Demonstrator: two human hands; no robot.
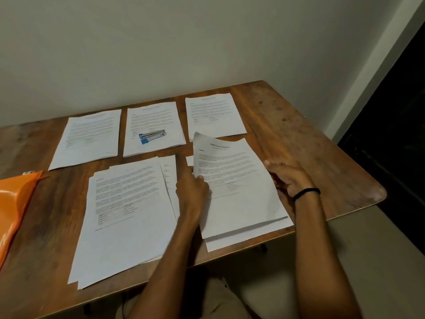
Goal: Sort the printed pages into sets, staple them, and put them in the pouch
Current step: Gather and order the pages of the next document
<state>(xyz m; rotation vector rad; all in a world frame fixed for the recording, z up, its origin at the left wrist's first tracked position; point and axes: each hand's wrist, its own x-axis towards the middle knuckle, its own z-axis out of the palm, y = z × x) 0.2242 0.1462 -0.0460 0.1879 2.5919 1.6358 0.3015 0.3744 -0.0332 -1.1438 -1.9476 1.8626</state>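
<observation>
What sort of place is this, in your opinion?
Probably a plain room used for desk work, at home or in a small office: a worn wooden table against a bare wall, with printed pages, a stapler and an orange pouch.

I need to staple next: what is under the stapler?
The stapler rests on the top sheet of the middle back stack. The sheets below and the table under them are covered.

Matt white paper pages (128, 203) on worn wooden table (287, 125); glossy orange plastic pouch (13, 203); shiny metal stapler (153, 135).
</observation>
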